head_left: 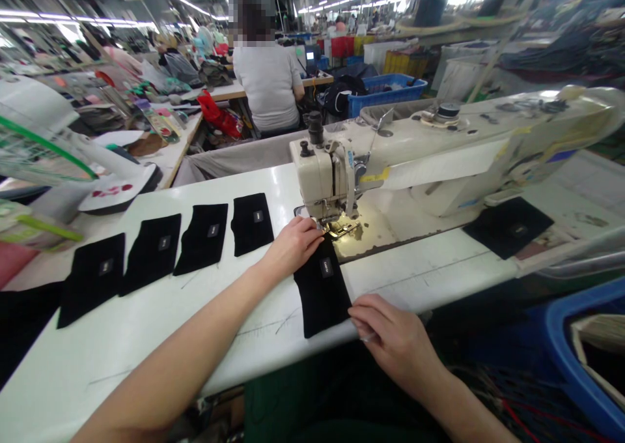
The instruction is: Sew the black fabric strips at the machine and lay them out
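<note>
A black fabric piece (319, 296) with a small label lies on the white table under the sewing machine (325, 176), its far end by the lit presser foot. My left hand (295, 244) is closed at the piece's far left corner, close beside the foot, fingers pressed together. At the near right corner my right hand (390, 329) pinches the fabric's edge by the table's front. Several similar black pieces with labels, such as the nearest one (249, 234), lie in a row to the left.
Another black piece (510, 228) lies right of the machine. A blue bin (561, 326) stands at lower right. Left are a fan (36, 143) and cluttered table. A person in a grey shirt (268, 81) sits ahead, facing away, near a blue basket (390, 91).
</note>
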A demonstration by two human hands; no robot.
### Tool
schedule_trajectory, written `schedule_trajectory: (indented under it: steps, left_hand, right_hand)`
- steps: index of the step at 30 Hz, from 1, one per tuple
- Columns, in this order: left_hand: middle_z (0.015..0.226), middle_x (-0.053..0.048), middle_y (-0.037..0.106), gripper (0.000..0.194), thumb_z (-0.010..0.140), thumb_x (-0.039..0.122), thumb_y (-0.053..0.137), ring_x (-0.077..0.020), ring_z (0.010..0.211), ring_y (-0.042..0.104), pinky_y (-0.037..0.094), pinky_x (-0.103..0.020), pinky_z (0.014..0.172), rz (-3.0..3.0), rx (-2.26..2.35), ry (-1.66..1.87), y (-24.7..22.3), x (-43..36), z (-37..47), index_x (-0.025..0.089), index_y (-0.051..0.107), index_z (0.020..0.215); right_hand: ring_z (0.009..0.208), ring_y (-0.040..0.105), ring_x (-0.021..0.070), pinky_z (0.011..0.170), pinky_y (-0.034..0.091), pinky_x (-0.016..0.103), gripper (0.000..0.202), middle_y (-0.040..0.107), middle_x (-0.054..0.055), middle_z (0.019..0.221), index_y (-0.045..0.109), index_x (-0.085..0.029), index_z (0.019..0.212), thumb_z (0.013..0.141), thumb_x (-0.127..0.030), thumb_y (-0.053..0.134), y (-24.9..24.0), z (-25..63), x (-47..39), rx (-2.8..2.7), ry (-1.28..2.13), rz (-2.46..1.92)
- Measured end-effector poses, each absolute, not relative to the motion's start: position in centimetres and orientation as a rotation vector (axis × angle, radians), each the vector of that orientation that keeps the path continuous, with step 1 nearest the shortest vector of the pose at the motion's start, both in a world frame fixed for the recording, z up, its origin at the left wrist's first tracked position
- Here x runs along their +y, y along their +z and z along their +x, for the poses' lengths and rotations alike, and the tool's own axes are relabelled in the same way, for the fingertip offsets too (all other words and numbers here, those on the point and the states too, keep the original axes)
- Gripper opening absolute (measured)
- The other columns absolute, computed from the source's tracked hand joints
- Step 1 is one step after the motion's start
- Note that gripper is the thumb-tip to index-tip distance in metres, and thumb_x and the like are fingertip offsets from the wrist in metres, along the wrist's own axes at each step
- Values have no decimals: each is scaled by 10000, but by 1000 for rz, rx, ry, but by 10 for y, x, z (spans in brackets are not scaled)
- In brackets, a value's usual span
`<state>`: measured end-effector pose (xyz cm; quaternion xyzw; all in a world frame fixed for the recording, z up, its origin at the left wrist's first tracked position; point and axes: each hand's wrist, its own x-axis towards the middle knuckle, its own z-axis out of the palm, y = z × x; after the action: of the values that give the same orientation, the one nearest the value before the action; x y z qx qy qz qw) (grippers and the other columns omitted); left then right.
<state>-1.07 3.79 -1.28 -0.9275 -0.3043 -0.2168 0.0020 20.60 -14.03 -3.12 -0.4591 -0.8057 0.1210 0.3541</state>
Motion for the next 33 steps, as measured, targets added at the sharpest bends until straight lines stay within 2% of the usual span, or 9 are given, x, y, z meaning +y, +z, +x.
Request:
schedule_trajectory:
  steps: [7, 12, 16, 18, 21, 23, 28, 33]
  left_hand:
    - [947, -106, 635, 257, 1005, 245, 489, -219, 852, 550, 517, -372, 796, -2877, -960, -608, -9, 37, -11, 143, 721, 1047]
    - [968, -110, 630, 248, 996, 237, 501, -226, 862, 556, 519, -379, 800, -2863, -979, -538, -8, 38, -14, 157, 715, 1093]
    - [1057, -130, 643, 266, 963, 158, 511, -251, 933, 585, 529, -434, 858, -2811, -1061, -492, -1, 19, -12, 157, 688, 1161]
    - [1101, -126, 653, 249, 957, 147, 511, -262, 993, 595, 523, -474, 918, -2841, -1033, -570, 5, -3, -9, 167, 697, 1121]
    - [1060, -103, 679, 186, 967, 211, 538, -240, 1005, 617, 561, -411, 901, -3076, -828, -699, 12, -46, -5, 167, 712, 1015]
    - [1037, -106, 693, 203, 972, 215, 521, -229, 999, 637, 595, -364, 859, -3189, -724, -653, 13, -71, -5, 150, 700, 1041]
    - [1153, -150, 701, 308, 979, 187, 470, -267, 1126, 646, 602, -410, 957, -3124, -634, -599, 6, -92, -11, 100, 633, 1225]
    - [1111, -153, 710, 292, 977, 199, 478, -269, 1091, 667, 617, -400, 918, -3103, -623, -588, 5, -83, -12, 101, 649, 1194]
  right_hand:
    - [770, 645, 159, 661, 482, 262, 183, 676, 61, 966, 629, -185, 996, 977, -133, 454, -24, 208, -137, -2156, 364, -1225]
    - [767, 637, 159, 653, 468, 255, 226, 670, 58, 979, 638, -189, 995, 901, -65, 474, -19, 209, -136, -2214, 387, -1297]
    - [733, 630, 177, 600, 446, 277, 331, 654, 65, 1012, 652, -182, 1074, 807, -39, 520, -18, 211, -140, -2276, 337, -1329]
    - [727, 628, 185, 588, 438, 287, 390, 643, 70, 1000, 649, -172, 1136, 793, -40, 520, -19, 213, -142, -2297, 306, -1324]
    - [683, 609, 172, 567, 419, 284, 417, 628, 56, 939, 646, -165, 1191, 814, -52, 507, -21, 215, -144, -2315, 284, -1319]
    - [651, 590, 167, 556, 404, 285, 419, 619, 46, 902, 648, -173, 1207, 833, -63, 496, -22, 217, -144, -2325, 264, -1318]
    - [650, 569, 173, 551, 372, 296, 446, 612, 34, 862, 662, -191, 1195, 800, -59, 502, -22, 218, -140, -2360, 224, -1300]
    - [669, 567, 182, 556, 350, 307, 392, 608, 23, 810, 690, -197, 1129, 788, -65, 549, -18, 216, -134, -2362, 187, -1311]
